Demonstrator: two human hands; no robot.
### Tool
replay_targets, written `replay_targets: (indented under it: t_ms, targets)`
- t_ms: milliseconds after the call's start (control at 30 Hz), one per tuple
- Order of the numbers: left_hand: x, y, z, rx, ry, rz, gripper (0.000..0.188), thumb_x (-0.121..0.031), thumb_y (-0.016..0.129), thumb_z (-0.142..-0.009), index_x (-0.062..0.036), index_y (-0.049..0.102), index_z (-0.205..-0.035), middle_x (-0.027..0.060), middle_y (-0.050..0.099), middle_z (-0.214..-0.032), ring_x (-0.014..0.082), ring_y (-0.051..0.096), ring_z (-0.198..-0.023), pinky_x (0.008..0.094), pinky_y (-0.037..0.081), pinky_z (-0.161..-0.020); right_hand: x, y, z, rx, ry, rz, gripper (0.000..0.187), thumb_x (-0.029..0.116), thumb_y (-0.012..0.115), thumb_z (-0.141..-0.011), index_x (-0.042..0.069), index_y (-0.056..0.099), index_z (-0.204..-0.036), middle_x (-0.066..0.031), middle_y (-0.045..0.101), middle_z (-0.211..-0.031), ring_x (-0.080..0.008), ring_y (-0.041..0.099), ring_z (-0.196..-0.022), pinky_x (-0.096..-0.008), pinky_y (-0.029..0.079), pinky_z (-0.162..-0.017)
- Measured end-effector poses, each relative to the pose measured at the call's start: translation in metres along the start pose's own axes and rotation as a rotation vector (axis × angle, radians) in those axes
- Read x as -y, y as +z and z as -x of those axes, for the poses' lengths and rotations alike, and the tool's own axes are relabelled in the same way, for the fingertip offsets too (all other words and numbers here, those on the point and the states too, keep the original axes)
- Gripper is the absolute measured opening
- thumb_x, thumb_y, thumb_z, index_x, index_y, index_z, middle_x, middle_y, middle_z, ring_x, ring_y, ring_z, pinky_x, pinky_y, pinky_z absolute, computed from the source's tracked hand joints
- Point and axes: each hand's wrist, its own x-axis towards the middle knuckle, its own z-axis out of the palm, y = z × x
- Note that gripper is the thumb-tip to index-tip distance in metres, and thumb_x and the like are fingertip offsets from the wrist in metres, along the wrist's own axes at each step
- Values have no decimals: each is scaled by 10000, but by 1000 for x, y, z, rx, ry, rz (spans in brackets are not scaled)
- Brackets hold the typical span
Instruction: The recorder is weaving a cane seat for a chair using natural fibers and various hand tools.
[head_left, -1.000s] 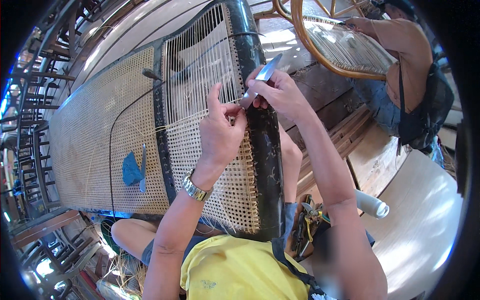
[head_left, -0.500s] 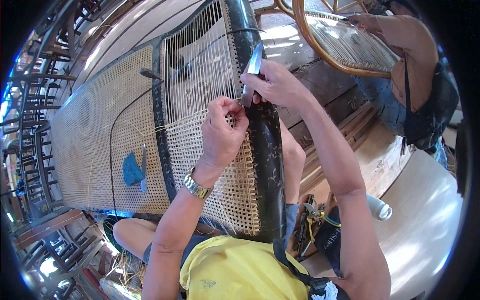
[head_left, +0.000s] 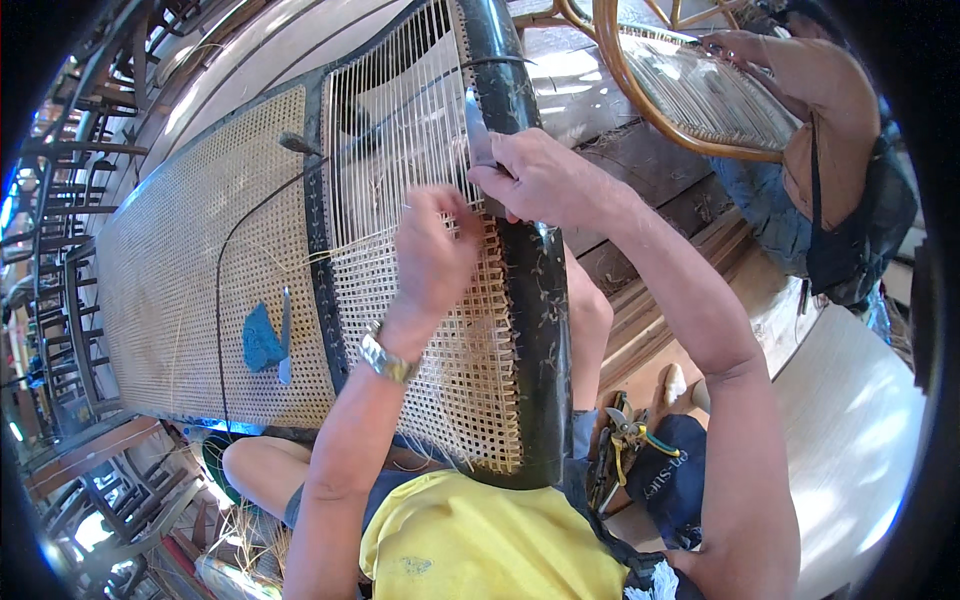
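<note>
The right hand [head_left: 545, 180] is clenched around a knife [head_left: 479, 135] with a pale metal blade, the blade pointing up and away along the inner edge of the dark frame rail [head_left: 540, 330] of a cane panel that lies across the person's lap. The left hand [head_left: 435, 250] sits just beside it, fingers curled and pinching at the woven cane [head_left: 455, 360] where the finished weave meets the open strands [head_left: 395, 130]; what exactly it grips between the fingertips cannot be told, as the back of the hand covers it. A metal wristwatch [head_left: 385, 358] rides on the left wrist. Left of the dark middle rail the panel carries a wide stretch of finished weave [head_left: 190, 270], and on it lie a small blue piece of cloth or plastic [head_left: 260, 338] and a slim pale tool [head_left: 285, 335], touching one another and well apart from both hands. A thin dark cord [head_left: 225, 260] curves over that weave. On the floor to the right of the lap a pair of pliers with yellow on the handles [head_left: 620, 440] rests beside a dark blue cap with pale lettering [head_left: 665, 475]. At upper right another person [head_left: 840, 130] works at a round cane frame [head_left: 690, 90], one hand laid on its strands. Stacked chair frames [head_left: 60, 230] line the left edge.
</note>
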Motion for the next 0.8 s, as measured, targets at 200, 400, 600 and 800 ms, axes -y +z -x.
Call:
replay_targets:
  t_ms: [200, 400, 600, 800]
  targets:
    - [59, -58, -32, 50, -552, -165, 262, -177, 723, -975, 13, 544, -994, 69, 688, -853, 103, 620, -724, 270, 511, -643, -12, -15, 6, -10, 331, -422, 248, 247, 603, -1049, 8, 610, -981, -55, 671, -752, -122, 667, -624, -269, 537, -563]
    - [-25, -23, 0, 97, -117, 139, 387, -245, 863, -850, -32, 663, -1104, 52, 632, -839, 129, 590, -673, 276, 503, -596, -54, -17, 28, -446, 320, -941, 295, 310, 703, -1002, 16, 679, -999, -59, 705, -822, -107, 668, -682, -233, 544, -612]
    - [-32, 0, -1, 211, -135, 200, 356, -54, 785, -861, -47, 703, -1207, 65, 595, -866, 162, 584, -671, 301, 499, -624, -44, -19, 17, -223, 266, -648, 282, 305, 681, -1013, 23, 675, -1000, -25, 681, -794, -91, 653, -656, -236, 522, -594]
    - [-30, 8, 12, 72, 42, 88, 147, 0, 730, -904, -15, 712, -1050, 59, 589, -851, 148, 571, -701, 286, 467, -622, -30, -20, -1, -27, 199, -345, 279, 318, 661, -1025, 46, 624, -983, 21, 607, -749, -58, 616, -627, -235, 497, -565]
